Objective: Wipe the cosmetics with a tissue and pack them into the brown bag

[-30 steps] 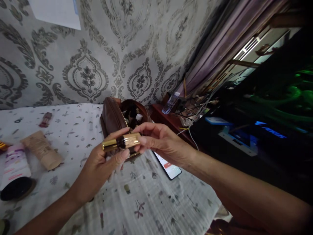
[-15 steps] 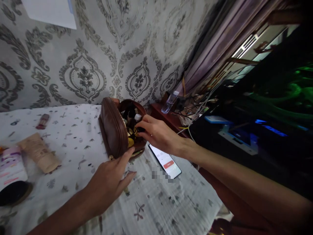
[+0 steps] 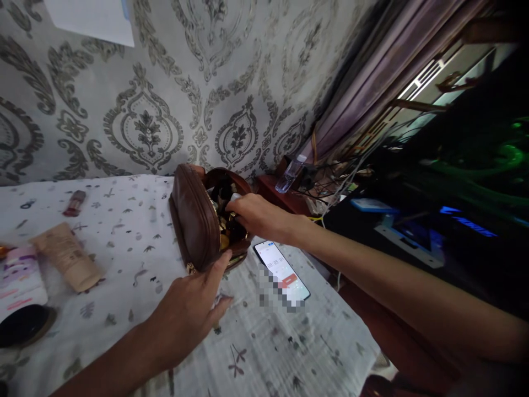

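A brown zippered toiletry bag stands unzipped on the patterned cloth, with several small items crowded inside. My right hand reaches into its opening, fingers curled together beside a white cap that the hand partly covers. What those fingers hold, if anything, is hidden. Yellow and dark items show below them in the bag. My left hand is open over the cloth, its index finger stretched to the bag's near edge and the thumb apart.
A phone showing a timer lies right of the bag. To the left are a beige tube, a small reddish tube, a white-and-purple pack and a black round item. A clear bottle and cables are behind.
My right hand has shifted slightly within the bag and now covers more of the white cap. My left hand stays at the bag's near edge. The view has shifted a little.
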`<state>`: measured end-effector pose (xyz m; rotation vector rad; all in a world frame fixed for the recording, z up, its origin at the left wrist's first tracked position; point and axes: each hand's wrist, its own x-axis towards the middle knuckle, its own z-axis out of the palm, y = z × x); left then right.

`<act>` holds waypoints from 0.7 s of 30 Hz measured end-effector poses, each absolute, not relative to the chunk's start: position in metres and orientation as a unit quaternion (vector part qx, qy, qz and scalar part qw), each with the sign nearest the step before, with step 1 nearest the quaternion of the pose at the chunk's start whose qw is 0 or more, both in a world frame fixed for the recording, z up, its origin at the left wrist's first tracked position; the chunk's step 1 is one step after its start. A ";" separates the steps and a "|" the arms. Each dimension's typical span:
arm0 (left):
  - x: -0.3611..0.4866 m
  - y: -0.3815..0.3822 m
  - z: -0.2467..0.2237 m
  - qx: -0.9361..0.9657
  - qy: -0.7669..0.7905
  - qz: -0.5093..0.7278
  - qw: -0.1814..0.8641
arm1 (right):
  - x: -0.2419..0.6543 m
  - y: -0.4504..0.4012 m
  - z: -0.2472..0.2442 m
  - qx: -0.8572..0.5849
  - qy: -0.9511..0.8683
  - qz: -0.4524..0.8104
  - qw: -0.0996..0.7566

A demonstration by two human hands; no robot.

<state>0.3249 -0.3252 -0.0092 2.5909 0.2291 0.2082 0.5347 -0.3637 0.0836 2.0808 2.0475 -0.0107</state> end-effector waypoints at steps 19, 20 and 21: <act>0.329 -0.326 -0.007 0.952 0.099 0.013 0.290 | 0.526 -0.344 0.087 0.689 0.672 0.030 0.270; 0.329 -0.326 -0.008 0.952 0.097 0.017 0.289 | 0.527 -0.344 0.087 0.689 0.676 0.031 0.258; 0.329 -0.326 -0.009 0.953 0.095 0.022 0.288 | 0.529 -0.345 0.089 0.689 0.683 0.032 0.241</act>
